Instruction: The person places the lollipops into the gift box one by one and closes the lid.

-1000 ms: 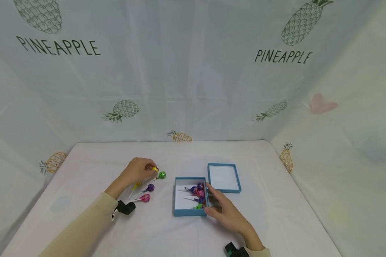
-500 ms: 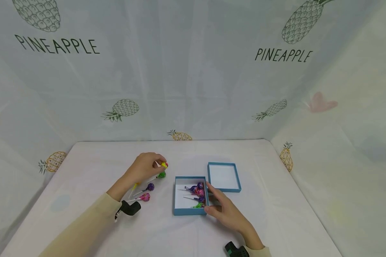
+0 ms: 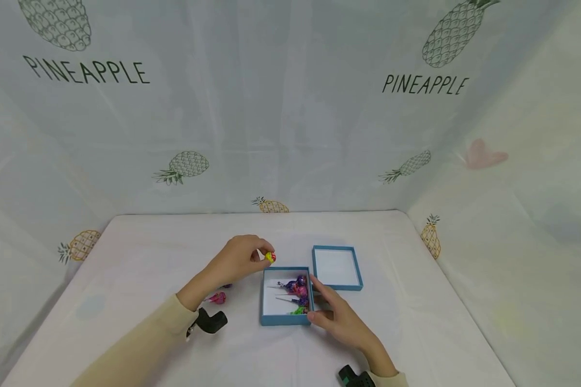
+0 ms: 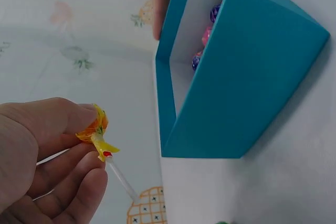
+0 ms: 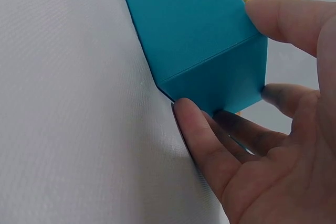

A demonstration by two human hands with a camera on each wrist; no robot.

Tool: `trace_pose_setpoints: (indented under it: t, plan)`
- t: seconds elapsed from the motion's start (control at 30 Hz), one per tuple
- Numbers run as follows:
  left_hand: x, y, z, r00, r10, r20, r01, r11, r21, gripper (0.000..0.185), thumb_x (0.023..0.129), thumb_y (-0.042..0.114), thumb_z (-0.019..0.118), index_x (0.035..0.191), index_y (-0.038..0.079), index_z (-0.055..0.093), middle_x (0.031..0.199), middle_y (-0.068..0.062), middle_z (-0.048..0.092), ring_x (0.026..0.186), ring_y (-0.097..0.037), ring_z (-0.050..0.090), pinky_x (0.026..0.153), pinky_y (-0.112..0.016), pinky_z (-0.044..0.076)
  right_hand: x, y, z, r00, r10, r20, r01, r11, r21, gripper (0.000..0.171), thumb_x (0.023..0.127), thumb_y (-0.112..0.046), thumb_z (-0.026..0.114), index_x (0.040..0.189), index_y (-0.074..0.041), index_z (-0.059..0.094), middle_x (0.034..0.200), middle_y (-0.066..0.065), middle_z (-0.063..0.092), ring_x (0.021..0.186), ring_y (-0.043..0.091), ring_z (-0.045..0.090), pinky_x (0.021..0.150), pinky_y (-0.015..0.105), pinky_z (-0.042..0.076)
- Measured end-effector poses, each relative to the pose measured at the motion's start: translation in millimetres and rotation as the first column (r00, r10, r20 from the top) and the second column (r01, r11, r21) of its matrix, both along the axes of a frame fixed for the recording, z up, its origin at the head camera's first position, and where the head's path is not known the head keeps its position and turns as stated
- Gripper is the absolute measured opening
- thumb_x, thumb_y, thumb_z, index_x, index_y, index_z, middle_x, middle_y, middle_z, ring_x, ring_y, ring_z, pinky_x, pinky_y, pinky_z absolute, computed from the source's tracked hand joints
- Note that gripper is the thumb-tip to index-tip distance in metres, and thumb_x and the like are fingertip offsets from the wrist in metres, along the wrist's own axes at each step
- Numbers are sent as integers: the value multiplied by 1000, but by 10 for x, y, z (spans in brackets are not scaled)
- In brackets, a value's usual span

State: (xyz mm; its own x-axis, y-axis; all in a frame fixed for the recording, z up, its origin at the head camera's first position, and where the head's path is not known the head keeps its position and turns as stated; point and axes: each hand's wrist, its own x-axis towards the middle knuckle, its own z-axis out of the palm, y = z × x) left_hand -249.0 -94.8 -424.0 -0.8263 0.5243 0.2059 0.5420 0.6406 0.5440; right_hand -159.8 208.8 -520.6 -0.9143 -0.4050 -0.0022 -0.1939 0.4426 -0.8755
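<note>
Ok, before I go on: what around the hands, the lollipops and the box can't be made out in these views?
- Lollipops left on the table: head view, left hand covers all but a pink one.
- Number of lollipops in the blue box: head view too small; left wrist view, box wall hides most.
- Yellow lollipop stick end: left wrist view, behind fingers.
- Right hand: right wrist view, cut off by the edge.

box (image 3: 287, 320): mid-table, lollipops (image 3: 296, 290) inside
lid (image 3: 337, 267): just right of box, behind
loose lollipop (image 3: 217, 297): left of box
table (image 3: 140, 242): beneath all

Head camera high above the counter (image 3: 377, 333), facing forward-down; both wrist cameras close on the shared blue box (image 3: 287, 319).
</note>
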Motion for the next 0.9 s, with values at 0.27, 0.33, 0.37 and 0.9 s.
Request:
trace_pose_setpoints:
  t: [0.27,0.33,0.37,0.9]
  plan:
    - [7,204,-25,998,-64,-1,64,998,-7,19,92,18,84,111,20,79,97,9,72,79,-5,60,72,-25,53,-1,-10,-3,1000,-2,-1,2,1000,-5,79,104,-29,71,170,-27,27,165,21,39,136,39,56,99,32,56]
    - [8,251,-44,996,-87,-5,87,996,-13,20,93,20,84,112,19,79,99,8,73,79,-5,61,73,-25,53,-4,-14,-5,1000,1,-1,-1,1000,-10,80,104,-28,72,170,-27,27,166,21,38,136,39,56,99,32,56]
    - [9,270,-58,995,-98,-4,98,995,-13,21,93,20,84,113,18,79,99,8,73,79,-4,61,74,-25,53,-4,-17,-7,1000,2,1,-2,1000,-14,80,104,-28,72,170,-26,27,165,22,38,137,39,56,99,32,56]
    - [74,487,-335,984,-174,49,176,984,-40,19,94,19,83,113,16,80,96,10,71,83,-6,64,74,-21,53,-1,-5,-11,1000,23,-9,-23,999,-22,80,105,-27,70,170,-25,25,166,22,38,137,40,56,99,27,55]
